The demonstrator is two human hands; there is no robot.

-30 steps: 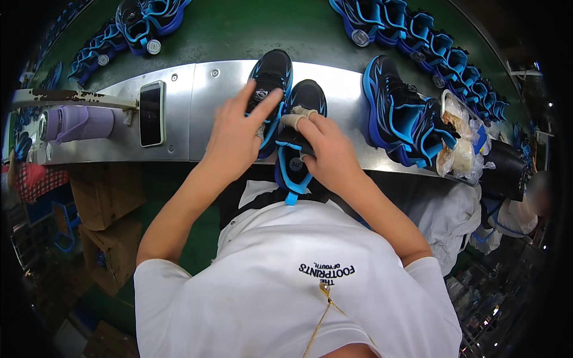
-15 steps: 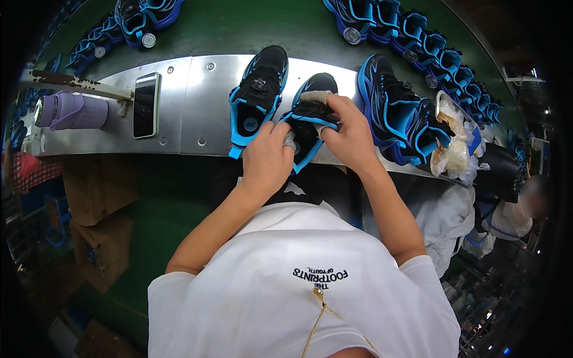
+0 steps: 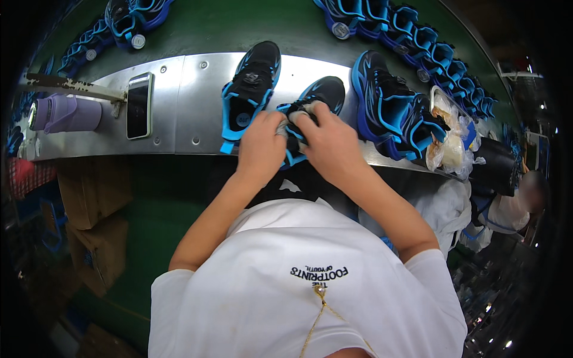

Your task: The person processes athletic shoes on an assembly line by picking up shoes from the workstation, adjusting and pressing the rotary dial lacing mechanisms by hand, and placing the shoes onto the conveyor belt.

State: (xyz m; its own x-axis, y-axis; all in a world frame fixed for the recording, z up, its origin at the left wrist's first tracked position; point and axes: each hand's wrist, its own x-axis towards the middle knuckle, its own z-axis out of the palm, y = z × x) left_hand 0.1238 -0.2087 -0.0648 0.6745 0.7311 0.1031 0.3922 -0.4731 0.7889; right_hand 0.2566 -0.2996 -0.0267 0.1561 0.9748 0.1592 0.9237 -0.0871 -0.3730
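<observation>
- Landmark: resting shoe [image 3: 250,92], black and blue, upright on the metal ledge [image 3: 206,101]
- Held shoe [image 3: 328,91], matching colours, just right of the resting shoe, toe angled away and further right; heel near the ledge's near edge, overhang cannot be told
- Right hand [image 3: 331,143], right of the resting shoe: fingers bent, gripping the held shoe around its tongue and laces
- Left hand [image 3: 262,146], just right of the resting shoe's heel end: fingers curled in at the held shoe's opening; tips hidden, cannot tell whether they pinch
- Pale finger wraps [image 3: 282,126] on the 2 hands; likely less feel through them, so a firm, flat pinch seems wiser than a fingertip pick
- Step reads as close 2-handed work at the opening; best with 1 hand steadying the collar while the other works the tongue
- Sole wants full support on the ledge; a heel hanging over could let the shoe rock
- Soft upper probably folds easily: even pressure, no hard tug on 1 side
- Mind the left knuckles, close enough to nudge the resting shoe
- Elbow room: 2 standing shoes [image 3: 391,107] farther right of the resting shoe, phone [image 3: 139,106] well to its left
</observation>
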